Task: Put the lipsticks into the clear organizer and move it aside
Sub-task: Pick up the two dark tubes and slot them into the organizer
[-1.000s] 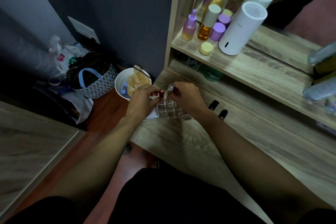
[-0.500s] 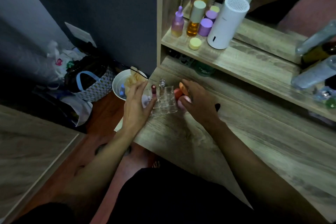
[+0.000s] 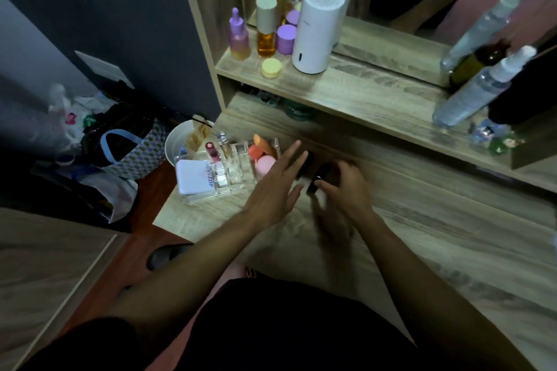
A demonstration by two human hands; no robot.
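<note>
Two dark lipsticks [image 3: 313, 173] lie on the desk [image 3: 422, 235] between the hands, and both hands have left the organizer [image 3: 232, 169] to go for them. Half a second ago the left hand [image 3: 272, 187] steadied the organizer; now its fingers are spread flat and empty, just short of the nearer tube. The right hand [image 3: 346, 182] has curled over the other tube, fingertips at its near end, but blur hides whether they have closed on it. The organizer sits well left of the left fingers, with a red lipstick [image 3: 212, 152] and a silver-capped one [image 3: 223, 141] standing in its slots and sponges [image 3: 262, 156] just beside it. So two are stowed, two remain; the slide aside likely waits until these are picked up and slotted in.
</note>
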